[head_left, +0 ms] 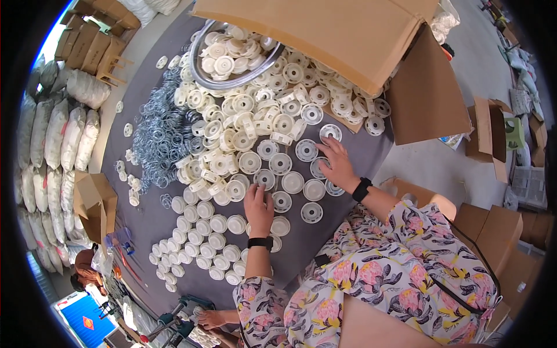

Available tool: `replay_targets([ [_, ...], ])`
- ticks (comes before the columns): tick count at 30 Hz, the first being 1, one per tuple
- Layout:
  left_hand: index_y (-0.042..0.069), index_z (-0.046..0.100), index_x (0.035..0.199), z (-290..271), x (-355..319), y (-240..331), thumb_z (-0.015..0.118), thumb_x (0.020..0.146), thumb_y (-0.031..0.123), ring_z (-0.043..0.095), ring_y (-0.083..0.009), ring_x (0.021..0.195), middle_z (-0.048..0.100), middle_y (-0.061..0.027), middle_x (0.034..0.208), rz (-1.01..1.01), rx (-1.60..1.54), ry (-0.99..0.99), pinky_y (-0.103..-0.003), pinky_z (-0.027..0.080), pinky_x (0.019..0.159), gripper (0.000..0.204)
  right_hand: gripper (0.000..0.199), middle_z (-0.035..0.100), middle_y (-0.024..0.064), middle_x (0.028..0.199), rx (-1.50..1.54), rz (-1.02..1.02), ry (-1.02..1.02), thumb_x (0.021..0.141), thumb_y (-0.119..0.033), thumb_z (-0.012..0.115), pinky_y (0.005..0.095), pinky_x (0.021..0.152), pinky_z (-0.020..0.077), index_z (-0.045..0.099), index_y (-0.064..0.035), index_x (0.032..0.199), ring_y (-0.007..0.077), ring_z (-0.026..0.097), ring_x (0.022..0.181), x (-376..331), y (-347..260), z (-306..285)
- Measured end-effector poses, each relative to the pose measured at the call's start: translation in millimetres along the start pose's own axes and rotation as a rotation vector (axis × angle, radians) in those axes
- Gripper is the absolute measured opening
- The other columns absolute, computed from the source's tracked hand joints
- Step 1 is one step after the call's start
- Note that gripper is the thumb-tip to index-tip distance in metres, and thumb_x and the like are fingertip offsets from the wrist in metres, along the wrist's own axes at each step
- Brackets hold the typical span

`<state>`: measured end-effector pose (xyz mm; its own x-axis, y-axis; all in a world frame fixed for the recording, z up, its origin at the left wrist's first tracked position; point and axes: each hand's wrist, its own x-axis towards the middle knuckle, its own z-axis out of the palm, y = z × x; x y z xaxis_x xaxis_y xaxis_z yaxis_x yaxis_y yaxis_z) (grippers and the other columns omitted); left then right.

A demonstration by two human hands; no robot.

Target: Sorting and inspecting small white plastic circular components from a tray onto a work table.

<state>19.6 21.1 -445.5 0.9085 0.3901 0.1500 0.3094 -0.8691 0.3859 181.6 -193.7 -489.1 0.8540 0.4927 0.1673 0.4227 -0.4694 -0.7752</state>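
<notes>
From up on the head, one camera looks down, quite near, at the bare left hand (259, 210), the bare right hand (339, 165) and the dark grey worktop (301, 249), in a wide, round view.

From here I see white sacks (53, 136) stacked left, yellow stool (110, 69) beside brown cartons (93, 53) upper left, plastic crate (527, 187) and green piece (514, 134) far right.

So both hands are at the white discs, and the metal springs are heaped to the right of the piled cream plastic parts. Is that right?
Not quite: the head view shows the metal springs heaped to the left of the piled cream plastic parts, not the right. The left hand and right hand are indeed at the white discs.
</notes>
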Motion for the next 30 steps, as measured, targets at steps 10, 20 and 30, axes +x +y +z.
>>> replay_targets([
  [10, 0.003, 0.054, 0.106, -29.3, -26.2, -49.9, 0.063, 0.067, 0.001, 0.047, -0.0354, 0.11, 0.054, -0.0156, 0.111, -0.012, 0.212, -0.012, -0.044, 0.038, 0.093, 0.039, 0.04, 0.054, 0.0139, 0.114, -0.036, 0.054, 0.075, 0.074, -0.011, 0.059, 0.0402, 0.094, 0.0371, 0.055, -0.0053, 0.114, 0.0312, 0.048, 0.107, -20.6, 25.1, -21.8],
  [20, 0.004, 0.056, 0.098, -29.3, -47.7, -33.9, 0.062, 0.068, 0.003, 0.052, -0.0331, 0.093, 0.057, -0.0136, 0.093, -0.176, 0.035, 0.104, -0.043, 0.04, 0.083, 0.03, 0.038, 0.054, 0.0128, 0.109, -0.035, 0.003, -0.04, 0.075, -0.012, 0.059, 0.0402, 0.093, 0.0365, 0.056, -0.0065, 0.112, 0.0308, 0.047, 0.106, -48.5, 6.4, -20.4],
  [30, 0.003, 0.048, 0.12, -34.9, -42.3, -68.5, 0.065, 0.065, 0.006, 0.05, -0.0362, 0.105, 0.052, -0.0177, 0.113, -0.46, 0.111, -0.165, -0.044, 0.039, 0.091, 0.058, 0.034, 0.063, 0.006, 0.069, 0.815, 1.093, 0.074, 0.09, -0.034, 0.042, 0.0272, 0.044, 0.0407, 0.061, -0.007, 0.088, 0.0134, 0.053, 0.047, -33.3, 96.1, -42.2],
])
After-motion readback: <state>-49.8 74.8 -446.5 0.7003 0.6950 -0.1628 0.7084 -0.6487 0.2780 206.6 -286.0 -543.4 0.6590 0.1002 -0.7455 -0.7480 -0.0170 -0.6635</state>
